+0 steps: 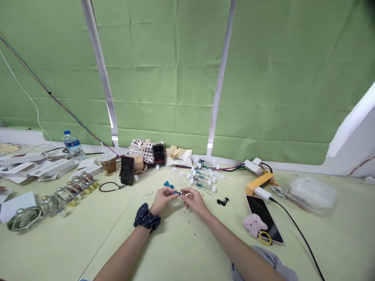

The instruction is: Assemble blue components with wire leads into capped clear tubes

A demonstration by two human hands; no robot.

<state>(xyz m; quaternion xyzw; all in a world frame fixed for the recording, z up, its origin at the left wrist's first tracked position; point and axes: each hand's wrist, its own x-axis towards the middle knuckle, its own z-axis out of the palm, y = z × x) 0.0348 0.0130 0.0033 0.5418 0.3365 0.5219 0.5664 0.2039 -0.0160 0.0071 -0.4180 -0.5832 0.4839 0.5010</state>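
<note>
Over the middle of the table, my left hand [161, 200] and my right hand [193, 199] meet, their fingertips pinched on one small blue part [177, 192]. It has a dark end on the right side and is too small to name further. Just beyond my left hand lie more small blue parts [168, 184]. Clear tubes with white caps [201, 182], some with blue pieces and rods inside, are grouped behind my right hand. A thin L-shaped hex key [148, 193] rests to the left. Several black parts [223, 201] lie to the right.
Tiny bits [194, 234] are scattered near my forearms. On the right are a phone [265, 218], a pink plush [254, 225] and an orange power bank [259, 183]. Glass jars [63, 197], an upright phone [127, 171], a drink cup [109, 164] and a water bottle [73, 146] stand left.
</note>
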